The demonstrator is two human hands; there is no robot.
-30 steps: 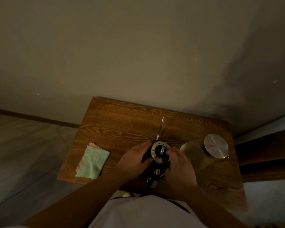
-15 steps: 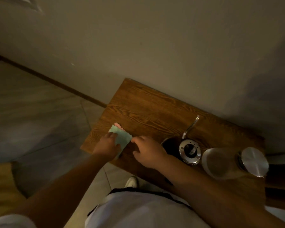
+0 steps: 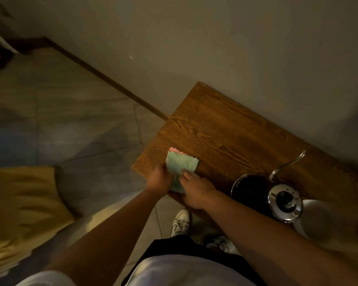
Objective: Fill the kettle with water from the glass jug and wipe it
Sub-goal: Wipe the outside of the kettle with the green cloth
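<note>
A dim room seen from above, looking down at a person's arms; a plain wall fills the far side and grey floor tiles the left; a wooden desk (image 3: 232, 129) stands against the wall, running from centre to the right edge.

On the desk's right part sits the kettle (image 3: 265, 195), dark-bodied with a shiny lid and a thin curved spout pointing far and right; its lid is on; just right of it, touching or nearly so, the pale glass jug (image 3: 318, 219) is cut off by the frame edge, and its water level cannot be seen.

At the desk's near left corner, well apart from the kettle, lies a folded cloth (image 3: 181, 164), green on top with a pink layer peeping out at its far edge; the left hand (image 3: 159, 180) is curled on the cloth's left edge, pinching it; the right hand (image 3: 196, 189) rests on the cloth's near right part, fingers pressing or gripping, though which cannot be told.

The step in hand appears to be picking up the cloth for wiping; to do it well, gather both layers into one firm pad; carry it right to the kettle; steady the kettle with the other hand so the narrow spout does not swing into the jug; wipe the body from lid downward.
</note>
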